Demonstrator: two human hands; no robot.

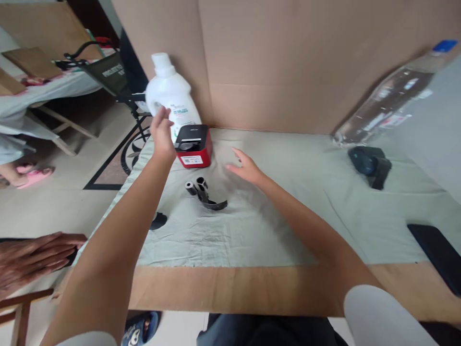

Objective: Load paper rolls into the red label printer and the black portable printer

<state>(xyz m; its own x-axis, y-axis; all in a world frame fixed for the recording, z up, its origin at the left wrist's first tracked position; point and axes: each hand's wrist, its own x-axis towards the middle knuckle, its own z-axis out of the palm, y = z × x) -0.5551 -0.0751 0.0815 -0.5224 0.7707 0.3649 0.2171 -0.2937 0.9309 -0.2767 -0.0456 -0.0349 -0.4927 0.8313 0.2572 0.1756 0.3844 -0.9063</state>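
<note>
My left hand (162, 133) is raised just left of a small red and black printer (206, 153), overlapping the white jug-shaped bottle (176, 96) behind it. Its fingers are slightly bent and apart, and I see nothing held in them. To the right of the printer, my right hand (247, 166) hovers over the cloth, thumb and fingers spread, holding nothing. In front of the printer lie two small rolls (201, 183), with a dark curled strip (216, 205) trailing to the right. A black object (158, 221) is partly hidden by my left forearm.
Pale green cloth (281, 230) covers the wooden table, with a cardboard panel (266, 72) behind. Rightward are a tilted clear bottle (392, 101), a dark scanner-like device (367, 163) and a black phone (435, 254). Another person's hand (39, 259) rests at the left.
</note>
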